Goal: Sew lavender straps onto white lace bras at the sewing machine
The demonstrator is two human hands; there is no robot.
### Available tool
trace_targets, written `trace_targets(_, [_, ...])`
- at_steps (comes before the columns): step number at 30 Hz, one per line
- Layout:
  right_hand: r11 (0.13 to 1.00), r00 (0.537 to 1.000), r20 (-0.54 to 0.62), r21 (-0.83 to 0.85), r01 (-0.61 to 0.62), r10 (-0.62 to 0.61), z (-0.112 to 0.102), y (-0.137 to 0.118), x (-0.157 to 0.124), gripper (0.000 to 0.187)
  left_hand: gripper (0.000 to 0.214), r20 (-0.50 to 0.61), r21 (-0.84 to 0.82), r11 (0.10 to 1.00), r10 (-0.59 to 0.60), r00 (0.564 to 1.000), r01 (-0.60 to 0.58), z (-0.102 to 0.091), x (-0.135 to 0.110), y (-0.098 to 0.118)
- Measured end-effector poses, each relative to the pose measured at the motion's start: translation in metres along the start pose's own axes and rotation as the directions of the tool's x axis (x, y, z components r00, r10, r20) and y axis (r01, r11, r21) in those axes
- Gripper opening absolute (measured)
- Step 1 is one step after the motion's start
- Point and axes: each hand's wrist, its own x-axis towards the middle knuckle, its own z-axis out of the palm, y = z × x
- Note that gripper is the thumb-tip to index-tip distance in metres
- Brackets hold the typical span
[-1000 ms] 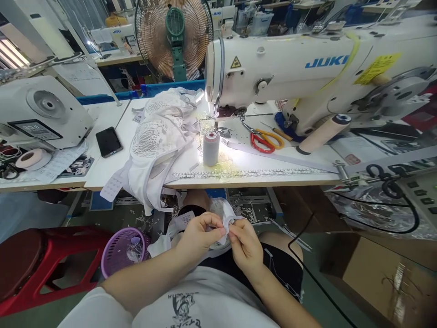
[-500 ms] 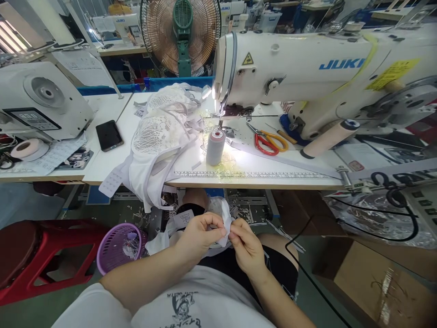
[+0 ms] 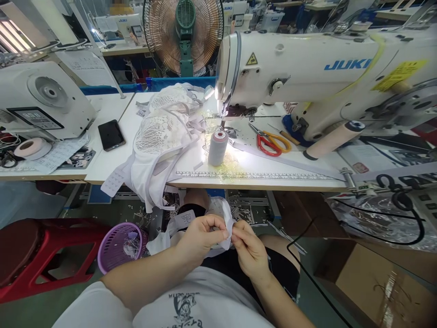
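Pinching the white fabric [image 3: 227, 216] over our lap [image 3: 282, 264], we clamp it between the thumb and fingers of our left hand [image 3: 200, 236]; our right hand [image 3: 251, 252] nips it just beside, the two nearly meeting; on the table [image 3: 118, 160] before us a grey thread cone [image 3: 217, 150] stands near the scissors [image 3: 271, 145], in front of the sewing machine [image 3: 300, 68].

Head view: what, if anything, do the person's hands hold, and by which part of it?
The left hand and right hand pinch a white garment by an edge, between thumb and fingers; which edge cannot be told.
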Motion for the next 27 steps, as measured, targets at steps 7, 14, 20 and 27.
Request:
trace_targets(7, [0.999,0.999,-0.029,-0.034,0.019,-0.020,-0.0005,-0.0019,0.0001,0.044,0.011,-0.010,0.025,1.000,0.011,1.000,-0.010,0.0002,-0.0009,-0.0020])
trace_targets(14, [0.999,0.999,-0.045,-0.051,0.015,-0.017,0.0000,-0.0016,-0.0005,0.041,0.011,0.002,0.006,1.000,0.004,1.000,-0.004,0.0001,-0.0004,-0.0010])
trace_targets(20, [0.996,0.997,-0.081,-0.085,0.001,-0.008,0.0022,-0.0028,0.0014,0.031,0.011,-0.008,0.069,0.998,0.012,1.000,-0.011,0.0006,0.0005,-0.0013])
trace_targets(27, [0.976,0.969,-0.201,-0.133,-0.174,0.145,0.0069,-0.0080,0.0010,0.021,0.011,-0.021,0.266,0.956,0.136,0.991,-0.125,-0.0031,0.0048,-0.0065])
